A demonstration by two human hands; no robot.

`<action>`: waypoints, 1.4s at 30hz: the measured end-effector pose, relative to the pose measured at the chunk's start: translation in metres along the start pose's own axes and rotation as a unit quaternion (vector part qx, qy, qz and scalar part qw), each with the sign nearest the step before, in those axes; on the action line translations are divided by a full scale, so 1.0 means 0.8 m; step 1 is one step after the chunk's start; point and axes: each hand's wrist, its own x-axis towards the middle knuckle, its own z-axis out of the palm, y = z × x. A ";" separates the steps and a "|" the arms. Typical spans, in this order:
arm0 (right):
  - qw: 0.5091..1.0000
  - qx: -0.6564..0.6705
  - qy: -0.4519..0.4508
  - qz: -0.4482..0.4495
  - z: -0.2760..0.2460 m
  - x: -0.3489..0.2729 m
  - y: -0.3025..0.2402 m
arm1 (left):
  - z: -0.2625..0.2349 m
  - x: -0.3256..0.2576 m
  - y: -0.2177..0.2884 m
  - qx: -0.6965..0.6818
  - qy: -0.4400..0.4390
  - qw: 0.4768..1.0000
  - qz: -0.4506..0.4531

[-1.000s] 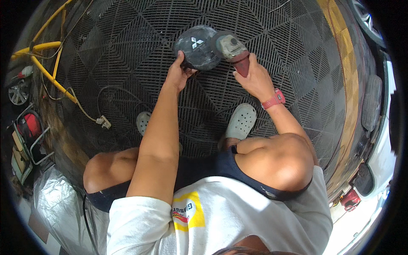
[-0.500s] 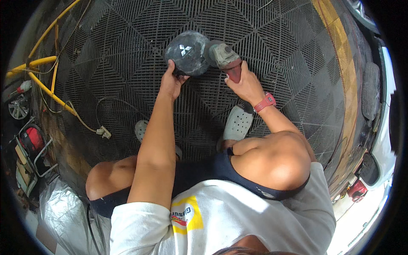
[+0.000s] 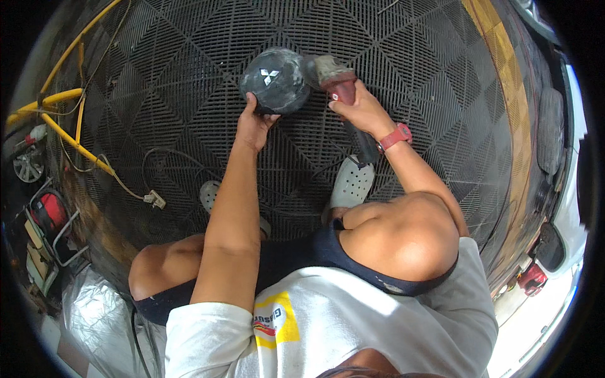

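Note:
I crouch over a black grid floor (image 3: 441,69). My left hand (image 3: 252,125) grips the near edge of a round dark grey cover (image 3: 275,79) with a white emblem on its face. My right hand (image 3: 360,111) holds a hand power tool (image 3: 335,79) with a dusty grey head and a red body, its head pressed against the cover's right side. A red watch (image 3: 394,137) sits on my right wrist. The tool's dark handle and cable (image 3: 362,148) run back under my right wrist.
My feet in pale clogs (image 3: 351,184) rest on the grid. A white plug on a cable (image 3: 154,200) lies at the left, beside yellow hoses (image 3: 69,138). A red machine (image 3: 47,211) and a wheel (image 3: 28,165) stand at far left; a white car (image 3: 570,145) at the right.
Cover, tool and both hands sit slightly further left and up in view than a second ago. The grips are unchanged.

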 end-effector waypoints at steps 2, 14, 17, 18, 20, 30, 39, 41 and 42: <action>1.000 0.005 -0.008 0.016 -0.010 -0.005 0.013 | -0.009 0.005 -0.004 -0.016 0.006 1.000 0.002; 0.983 -0.154 0.058 -0.080 -0.003 -0.041 -0.046 | 0.031 0.001 -0.037 -0.128 -0.001 0.990 0.051; 0.986 -0.141 0.082 -0.046 -0.004 -0.037 -0.023 | 0.044 0.000 -0.044 -0.128 0.038 0.990 0.036; 0.987 -0.132 0.085 -0.046 -0.008 -0.035 -0.019 | 0.042 0.001 -0.044 -0.126 0.038 0.990 0.044; 0.985 -0.139 0.094 -0.038 -0.013 -0.039 -0.021 | 0.039 0.003 -0.043 -0.122 0.039 0.990 0.057; 0.980 -0.168 0.097 -0.050 -0.009 -0.041 -0.012 | 0.032 0.000 -0.035 -0.064 0.037 0.996 0.042; 0.979 -0.148 0.092 -0.102 -0.007 -0.047 -0.041 | 0.015 0.014 0.016 0.021 0.123 0.992 0.007; 0.982 -0.153 0.058 -0.097 -0.006 -0.040 -0.054 | 0.022 0.012 0.018 0.067 0.113 0.991 0.017; 0.980 -0.163 0.047 -0.100 -0.006 -0.035 -0.059 | 0.013 0.014 0.023 0.060 0.090 0.994 0.012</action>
